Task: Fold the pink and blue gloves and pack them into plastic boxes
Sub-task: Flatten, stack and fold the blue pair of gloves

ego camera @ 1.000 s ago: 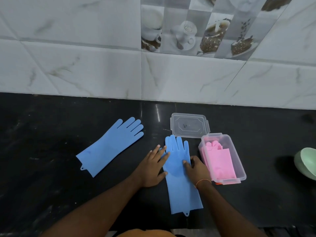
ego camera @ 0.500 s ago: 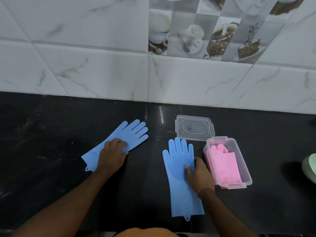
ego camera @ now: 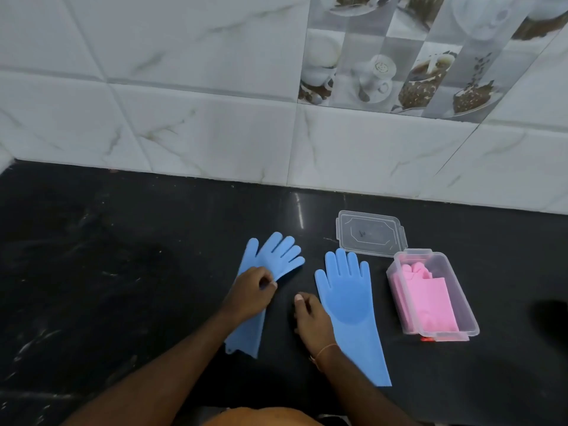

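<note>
L hand [ego camera: 250,295] is pinching the left blue glove [ego camera: 270,256] at mid-frame, fingers curled. R hand [ego camera: 310,318] is resting w/ fingers curled at the edge of the right blue glove [ego camera: 349,302], lying flat, fingers up-frame. Pink gloves [ego camera: 425,298] are sitting folded in the clear box [ego camera: 461,305] at right; lid [ego camera: 370,233] is lying just beyond. Dark counter [ego camera: 107,272] is stretching wide at left.

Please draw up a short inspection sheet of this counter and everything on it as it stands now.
Surface: black counter, glossy.
Job's things: left blue glove and right blue glove lie flat, unfolded; pink gloves folded inside clear box; lid off, behind the box.
Clutter: nothing seen.
Hands: left hand grips the left blue glove; right hand rests beside the right blue glove, grip unclear.
Cables: nothing seen.
Surroundings: marble-look tiled wall.
</note>
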Demonstrator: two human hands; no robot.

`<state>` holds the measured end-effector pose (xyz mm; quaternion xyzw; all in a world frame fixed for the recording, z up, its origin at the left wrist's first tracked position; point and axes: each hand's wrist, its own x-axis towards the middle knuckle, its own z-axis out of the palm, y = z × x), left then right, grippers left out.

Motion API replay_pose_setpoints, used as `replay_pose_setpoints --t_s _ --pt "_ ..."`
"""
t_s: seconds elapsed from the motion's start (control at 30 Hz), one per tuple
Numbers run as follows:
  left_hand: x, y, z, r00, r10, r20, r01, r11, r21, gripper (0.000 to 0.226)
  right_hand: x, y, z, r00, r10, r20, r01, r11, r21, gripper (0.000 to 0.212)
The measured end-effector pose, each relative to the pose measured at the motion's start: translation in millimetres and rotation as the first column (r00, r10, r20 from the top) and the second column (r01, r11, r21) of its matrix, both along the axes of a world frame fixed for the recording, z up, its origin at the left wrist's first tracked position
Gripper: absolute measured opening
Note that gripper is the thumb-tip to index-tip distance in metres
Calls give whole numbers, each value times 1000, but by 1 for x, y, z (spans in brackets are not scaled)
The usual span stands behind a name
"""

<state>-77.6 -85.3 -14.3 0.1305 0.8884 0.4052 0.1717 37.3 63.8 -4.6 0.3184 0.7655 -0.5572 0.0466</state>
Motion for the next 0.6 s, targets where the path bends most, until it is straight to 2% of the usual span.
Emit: replay_pose_setpoints --t_s 0.07,0.13,0.23,0.3,0.33,0.4,0.47,0.53,0.6 --pt "5 0 6 998 47 44 -53 988 143 4 -8 -8 3 996 -72 50 80 977 -197 23" --pt "12 3 11 994 60 96 -85 956 280 8 -15 -10 7 993 -92 74 110 946 -306 27" --pt "24 6 24 937 48 345 -225 840 493 20 -19 -14 20 993 -91 75 112 919 -378 24" --pt "29 8 29 851 47 524 -380 744 550 35 -19 -13 26 991 -127 -39 100 906 -411 18" --pt "30 7 31 810 63 584 -451 703 550 40 -20 -11 26 983 -141 -121 83 917 -390 22" --pt "33 5 34 711 53 702 -561 643 520 35 -24 -7 25 967 -155 -200 83 940 -330 43" --pt "37 4 34 626 13 780 -611 629 481 32 -33 -3 19 970 -195 -146 145 944 -297 56" --pt "36 2 31 654 82 752 -582 690 431 27 -39 2 17 974 -193 -118 176 975 -135 63" --pt "33 -1 24 684 130 717 -553 734 394 29 -44 8 14 989 -124 -80 129 990 60 77"
